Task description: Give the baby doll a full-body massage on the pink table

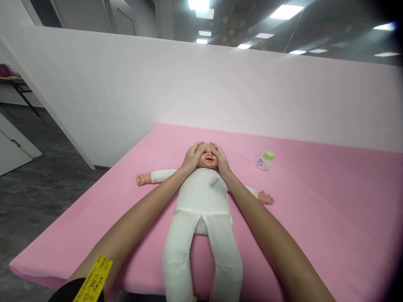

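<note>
A baby doll (201,197) in a white suit lies on its back on the pink mat (315,218), arms spread, head away from me. My left hand (192,157) rests on the left side of the doll's head, fingers curved over the forehead. My right hand (220,159) lies on the right side of the head, fingers also over the forehead. Both hands cup the head, with the doll's face showing between them.
A small bottle with a green cap (265,160) lies on the mat to the right of the doll's head. A white partition wall (201,92) stands behind the mat. Grey floor (34,188) lies to the left. A yellow tag (94,279) is on my left forearm.
</note>
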`<state>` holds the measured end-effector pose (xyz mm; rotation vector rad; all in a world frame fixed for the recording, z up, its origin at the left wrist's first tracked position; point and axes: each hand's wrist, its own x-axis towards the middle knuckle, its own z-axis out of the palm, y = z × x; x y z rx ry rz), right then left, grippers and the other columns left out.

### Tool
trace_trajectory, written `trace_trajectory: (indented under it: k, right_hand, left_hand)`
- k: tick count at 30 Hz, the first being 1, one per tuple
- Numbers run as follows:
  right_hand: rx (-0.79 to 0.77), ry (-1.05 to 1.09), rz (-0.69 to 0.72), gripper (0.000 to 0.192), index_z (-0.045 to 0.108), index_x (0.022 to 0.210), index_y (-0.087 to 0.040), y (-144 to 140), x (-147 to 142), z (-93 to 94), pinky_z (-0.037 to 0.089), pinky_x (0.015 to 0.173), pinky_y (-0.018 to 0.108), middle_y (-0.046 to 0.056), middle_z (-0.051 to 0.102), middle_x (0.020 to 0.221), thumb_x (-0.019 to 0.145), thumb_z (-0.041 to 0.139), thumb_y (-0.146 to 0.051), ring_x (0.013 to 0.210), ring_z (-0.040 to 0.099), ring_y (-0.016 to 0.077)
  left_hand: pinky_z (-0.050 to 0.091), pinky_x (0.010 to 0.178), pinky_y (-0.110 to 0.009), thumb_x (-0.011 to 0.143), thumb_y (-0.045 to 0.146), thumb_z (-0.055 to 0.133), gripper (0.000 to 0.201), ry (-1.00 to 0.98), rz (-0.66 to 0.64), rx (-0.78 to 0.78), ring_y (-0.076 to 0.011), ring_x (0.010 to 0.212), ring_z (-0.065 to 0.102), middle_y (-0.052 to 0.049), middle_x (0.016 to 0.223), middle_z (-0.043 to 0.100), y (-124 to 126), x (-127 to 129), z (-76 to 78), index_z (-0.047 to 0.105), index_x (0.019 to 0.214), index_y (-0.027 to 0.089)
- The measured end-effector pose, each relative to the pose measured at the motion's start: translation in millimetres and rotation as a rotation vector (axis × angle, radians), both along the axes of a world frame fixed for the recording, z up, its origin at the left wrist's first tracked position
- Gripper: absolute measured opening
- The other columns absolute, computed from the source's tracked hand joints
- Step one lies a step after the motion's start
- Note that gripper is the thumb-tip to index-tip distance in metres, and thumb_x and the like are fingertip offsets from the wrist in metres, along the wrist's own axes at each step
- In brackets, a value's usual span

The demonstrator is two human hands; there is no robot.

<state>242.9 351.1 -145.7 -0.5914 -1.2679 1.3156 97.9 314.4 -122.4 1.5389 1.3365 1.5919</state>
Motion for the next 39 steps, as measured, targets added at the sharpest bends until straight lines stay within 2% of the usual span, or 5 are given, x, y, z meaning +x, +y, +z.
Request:
trace_trajectory:
  k: [7,14,21,30,39]
  right_hand:
    - [-0.056,0.067,0.036,0.047,0.067,0.124,-0.027,2,-2,-0.3,0.041,0.122,0.043,0.000,0.066,0.136,0.079,0.060,-0.040,0.135,0.056,0.0257]
    - [0.000,0.050,0.024,0.045,0.068,0.123,-0.028,6,-2,-4.7,0.037,0.125,0.043,-0.001,0.064,0.141,0.081,0.059,-0.042,0.140,0.052,0.0247]
    - [-0.010,0.008,0.006,0.051,0.066,0.129,-0.028,4,-1,-3.4,0.043,0.121,0.042,0.001,0.064,0.142,0.083,0.065,-0.052,0.139,0.054,0.0251]
    - [-0.021,-0.013,-0.004,0.054,0.066,0.130,-0.028,-2,0,0.9,0.042,0.121,0.041,0.001,0.063,0.143,0.082,0.072,-0.051,0.137,0.055,0.0255]
    - [-0.002,-0.008,0.003,0.052,0.066,0.129,-0.028,-2,1,0.6,0.042,0.121,0.040,0.002,0.063,0.143,0.083,0.071,-0.051,0.137,0.055,0.0248]
  left_hand:
    - [0.047,0.111,-0.035,0.096,0.026,0.042,0.034,-0.040,0.047,-0.018,-0.0222,0.126,0.062,-0.003,0.130,0.070,8,3,-4.0,0.070,0.116,0.025]
    - [0.047,0.109,-0.035,0.098,0.042,0.052,0.031,-0.008,0.018,0.000,-0.0236,0.123,0.064,-0.004,0.127,0.072,-3,3,2.2,0.069,0.118,0.024]
    - [0.047,0.110,-0.037,0.094,0.044,0.062,0.035,0.032,0.013,0.017,-0.0253,0.125,0.063,-0.005,0.128,0.072,-2,0,-0.3,0.069,0.121,0.024]
    - [0.045,0.113,-0.038,0.093,0.045,0.063,0.039,0.047,0.010,0.036,-0.0264,0.128,0.061,-0.007,0.134,0.069,2,-2,-4.4,0.068,0.125,0.023]
    - [0.045,0.113,-0.039,0.094,0.042,0.060,0.037,0.047,-0.003,0.040,-0.0268,0.129,0.060,-0.006,0.134,0.070,2,-2,-2.7,0.068,0.124,0.022]
